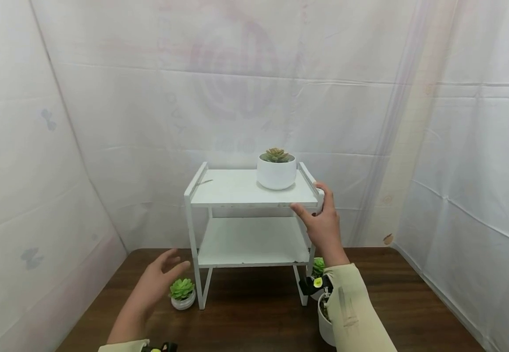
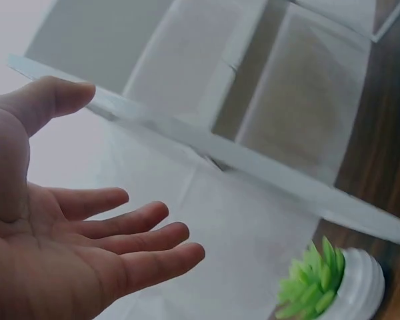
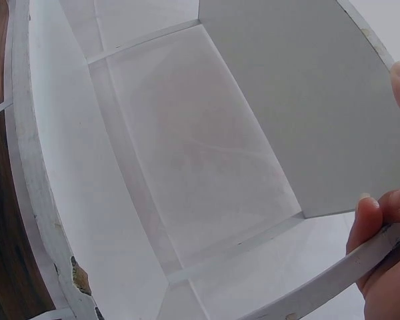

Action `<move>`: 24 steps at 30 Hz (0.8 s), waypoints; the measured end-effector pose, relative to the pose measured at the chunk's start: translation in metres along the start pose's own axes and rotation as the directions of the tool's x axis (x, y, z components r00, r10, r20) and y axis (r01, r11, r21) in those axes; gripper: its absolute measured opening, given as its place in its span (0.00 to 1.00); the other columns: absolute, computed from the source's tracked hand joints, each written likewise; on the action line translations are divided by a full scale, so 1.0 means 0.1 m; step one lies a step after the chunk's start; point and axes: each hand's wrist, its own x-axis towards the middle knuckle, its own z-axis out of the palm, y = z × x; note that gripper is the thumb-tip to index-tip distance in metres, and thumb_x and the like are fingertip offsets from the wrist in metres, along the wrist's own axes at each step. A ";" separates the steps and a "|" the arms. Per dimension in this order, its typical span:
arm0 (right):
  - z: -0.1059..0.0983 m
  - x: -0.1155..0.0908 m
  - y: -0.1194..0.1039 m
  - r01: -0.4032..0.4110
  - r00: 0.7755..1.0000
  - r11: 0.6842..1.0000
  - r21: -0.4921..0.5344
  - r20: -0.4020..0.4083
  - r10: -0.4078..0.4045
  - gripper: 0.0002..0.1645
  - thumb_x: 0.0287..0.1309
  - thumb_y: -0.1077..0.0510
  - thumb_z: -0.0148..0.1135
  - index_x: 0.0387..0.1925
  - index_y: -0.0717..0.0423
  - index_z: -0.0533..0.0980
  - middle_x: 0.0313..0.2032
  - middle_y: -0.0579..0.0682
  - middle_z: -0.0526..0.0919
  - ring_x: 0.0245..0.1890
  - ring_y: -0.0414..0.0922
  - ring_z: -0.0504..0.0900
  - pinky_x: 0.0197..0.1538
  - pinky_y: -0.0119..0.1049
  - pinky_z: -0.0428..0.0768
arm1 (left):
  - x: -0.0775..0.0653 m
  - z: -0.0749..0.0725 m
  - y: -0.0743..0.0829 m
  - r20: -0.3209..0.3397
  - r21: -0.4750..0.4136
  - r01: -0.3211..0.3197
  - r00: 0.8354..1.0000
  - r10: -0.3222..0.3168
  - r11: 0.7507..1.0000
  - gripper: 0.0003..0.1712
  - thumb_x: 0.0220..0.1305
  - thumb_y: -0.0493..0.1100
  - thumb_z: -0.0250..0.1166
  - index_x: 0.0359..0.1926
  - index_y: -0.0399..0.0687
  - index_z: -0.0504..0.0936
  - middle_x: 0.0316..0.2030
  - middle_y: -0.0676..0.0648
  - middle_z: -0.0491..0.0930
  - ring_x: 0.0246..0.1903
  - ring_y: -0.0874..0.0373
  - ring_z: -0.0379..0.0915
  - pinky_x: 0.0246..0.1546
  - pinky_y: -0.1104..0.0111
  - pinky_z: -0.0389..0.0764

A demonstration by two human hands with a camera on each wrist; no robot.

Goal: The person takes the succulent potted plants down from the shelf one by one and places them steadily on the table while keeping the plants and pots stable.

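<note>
A white two-tier shelf rack point(image 1: 232, 190) stands upright on the dark table. My right hand point(image 1: 325, 227) grips its front right post, just below the top corner. Fingers point(image 3: 370, 223) curl around that post in the right wrist view, with the thumb at the upper board's edge. On the top board, toward the right, sits a white pot with a brownish-green succulent point(image 1: 276, 173). Left of the rack my left hand point(image 1: 153, 278) hovers empty, its fingers spread and loosely bent. Beside it, by the front left leg, is a small bright green potted succulent point(image 1: 182, 293).
Behind my right wrist another green succulent point(image 1: 318, 266) is partly hidden. A white pot point(image 1: 326, 327) stands nearer me, partly covered by my sleeve. White sheeting point(image 1: 245, 98) encloses the back and sides of the brown wooden table point(image 1: 259, 327).
</note>
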 end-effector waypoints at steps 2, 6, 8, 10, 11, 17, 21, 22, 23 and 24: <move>0.00 0.00 0.01 -0.004 1.000 1.000 0.004 0.006 0.004 0.50 0.48 0.31 0.68 0.69 0.27 0.54 0.57 0.59 0.72 0.40 0.55 0.78 0.37 0.43 0.77 | -0.02 0.00 0.05 -0.005 -0.015 -0.001 1.000 0.001 1.000 0.55 0.61 0.71 0.58 0.75 0.43 0.49 0.70 0.33 0.59 0.66 0.33 0.60 0.52 0.47 0.77; 0.00 0.00 0.01 -0.013 1.000 1.000 0.014 0.013 0.013 0.51 0.48 0.31 0.68 0.69 0.27 0.53 0.63 0.60 0.69 0.46 0.56 0.77 0.40 0.46 0.78 | -0.05 -0.01 0.14 -0.025 -0.001 -0.038 0.999 0.038 0.999 0.51 0.64 0.69 0.55 0.74 0.41 0.52 0.69 0.32 0.62 0.63 0.34 0.66 0.55 0.49 0.77; -0.01 0.00 0.01 -0.015 1.000 1.000 0.016 0.011 0.015 0.51 0.48 0.31 0.68 0.69 0.27 0.53 0.64 0.60 0.68 0.49 0.56 0.77 0.41 0.47 0.78 | -0.05 -0.02 0.17 -0.033 0.010 -0.058 0.998 0.058 0.998 0.49 0.67 0.67 0.55 0.74 0.40 0.52 0.68 0.32 0.63 0.62 0.34 0.67 0.55 0.50 0.77; -0.01 0.00 0.01 -0.016 1.000 1.000 0.017 0.011 0.016 0.51 0.48 0.31 0.69 0.69 0.27 0.54 0.64 0.59 0.67 0.50 0.56 0.77 0.42 0.48 0.78 | -0.05 -0.03 0.20 -0.041 0.033 -0.067 0.997 0.069 0.997 0.47 0.68 0.66 0.54 0.74 0.40 0.53 0.68 0.32 0.64 0.60 0.35 0.70 0.55 0.50 0.77; -0.01 0.00 0.01 -0.016 1.000 1.000 0.018 0.012 0.016 0.51 0.48 0.31 0.69 0.69 0.28 0.54 0.65 0.59 0.67 0.50 0.56 0.77 0.42 0.48 0.78 | -0.06 -0.04 0.21 -0.044 0.042 -0.069 0.997 0.071 0.997 0.47 0.68 0.66 0.53 0.74 0.40 0.53 0.67 0.32 0.65 0.59 0.36 0.72 0.55 0.50 0.77; 0.00 0.00 0.00 -0.008 1.000 1.000 0.021 0.016 0.008 0.50 0.49 0.32 0.68 0.69 0.28 0.54 0.64 0.59 0.67 0.49 0.56 0.77 0.40 0.46 0.78 | -0.08 -0.06 0.31 -0.035 0.019 -0.055 0.998 0.055 0.998 0.50 0.67 0.69 0.52 0.75 0.42 0.50 0.68 0.31 0.62 0.59 0.36 0.73 0.59 0.44 0.72; 0.00 0.01 0.00 -0.004 1.000 1.000 0.018 0.013 0.004 0.50 0.49 0.31 0.68 0.69 0.27 0.54 0.62 0.60 0.69 0.45 0.56 0.78 0.37 0.43 0.78 | -0.11 -0.08 0.36 -0.019 -0.030 -0.059 0.998 0.058 0.998 0.49 0.67 0.68 0.51 0.76 0.44 0.48 0.70 0.30 0.58 0.62 0.34 0.68 0.62 0.42 0.68; 0.00 0.01 0.00 -0.003 1.000 1.000 0.018 0.012 0.003 0.50 0.49 0.31 0.68 0.69 0.27 0.54 0.62 0.60 0.69 0.45 0.56 0.78 0.37 0.42 0.78 | -0.12 -0.09 0.37 -0.017 -0.036 -0.063 0.998 0.063 0.997 0.49 0.68 0.68 0.51 0.76 0.44 0.48 0.71 0.30 0.57 0.62 0.34 0.68 0.62 0.42 0.67; 0.00 0.02 0.00 -0.002 1.000 1.000 0.016 0.011 0.001 0.49 0.49 0.32 0.68 0.69 0.27 0.54 0.61 0.60 0.70 0.44 0.56 0.78 0.36 0.42 0.77 | -0.12 -0.09 0.38 -0.016 -0.042 -0.066 0.998 0.065 0.997 0.48 0.68 0.68 0.51 0.76 0.44 0.48 0.71 0.30 0.56 0.63 0.34 0.67 0.63 0.42 0.66; -0.01 0.02 0.00 -0.002 1.000 1.000 0.016 0.011 0.002 0.49 0.49 0.32 0.69 0.69 0.27 0.54 0.61 0.60 0.70 0.43 0.56 0.78 0.35 0.41 0.77 | -0.12 -0.09 0.39 -0.015 -0.046 -0.068 0.998 0.068 0.997 0.48 0.68 0.68 0.51 0.76 0.44 0.48 0.71 0.30 0.56 0.63 0.34 0.67 0.63 0.41 0.66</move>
